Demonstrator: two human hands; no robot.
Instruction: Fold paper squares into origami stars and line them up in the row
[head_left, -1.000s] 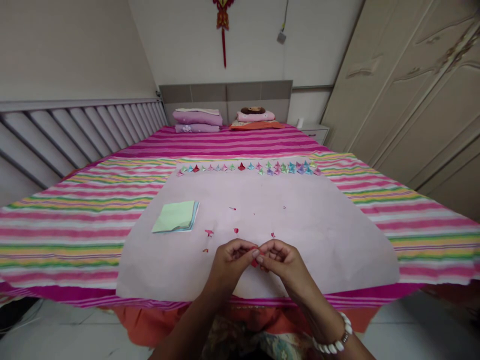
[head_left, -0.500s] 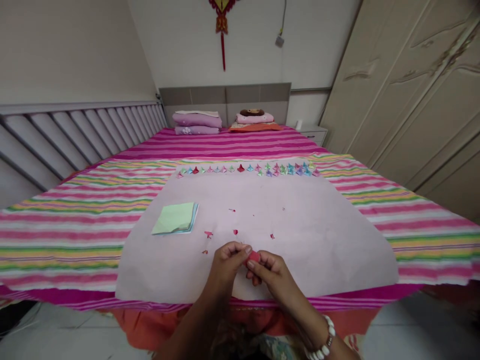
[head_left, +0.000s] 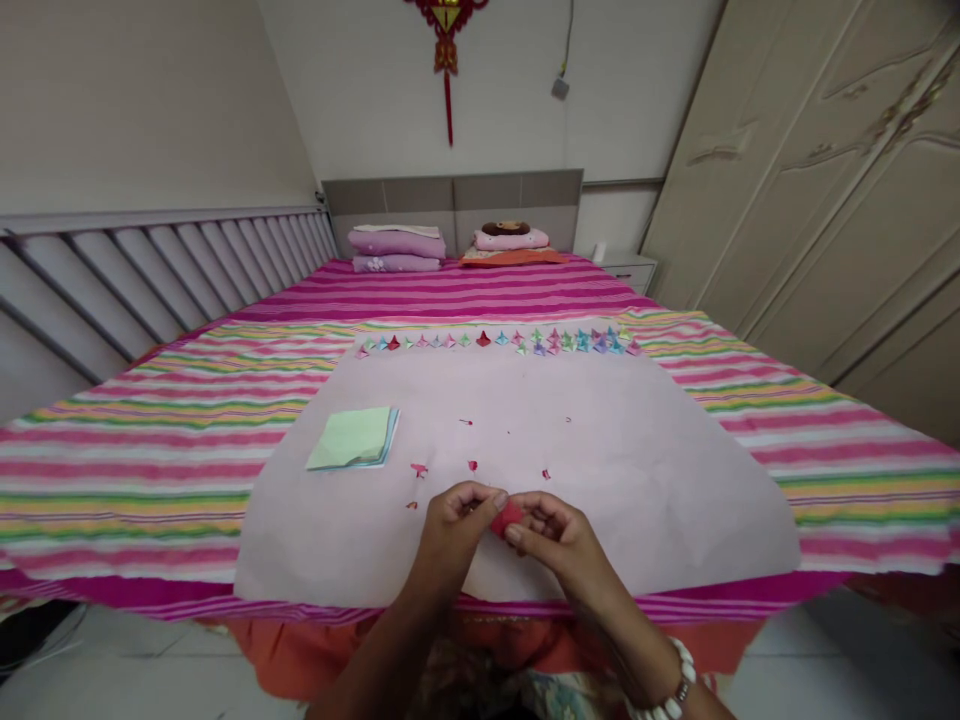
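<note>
Between my two hands is a small red piece of folded paper (head_left: 506,517), held above the near part of a large pale sheet (head_left: 652,470). My left hand (head_left: 459,520) pinches its left edge between thumb and forefinger. From the other side, my right hand (head_left: 556,532) grips it with the thumb and curled fingers, which hide part of it. Torn red scraps (head_left: 472,466) lie just beyond my hands. To the left rests a stack of square paper (head_left: 351,437), light green on top with blue below.
Several small folded paper pieces (head_left: 484,339) in many colours line the sheet's far edge. Striped bedding (head_left: 150,430) surrounds the sheet. Folded quilts (head_left: 397,243) sit by the headboard (head_left: 517,190). A slatted rail (head_left: 187,265) runs along the left, a wardrobe (head_left: 810,180) along the right.
My right hand has shifted slightly right and its fingers have moved on the red paper, so more of the paper shows. My left hand keeps its pinch.
</note>
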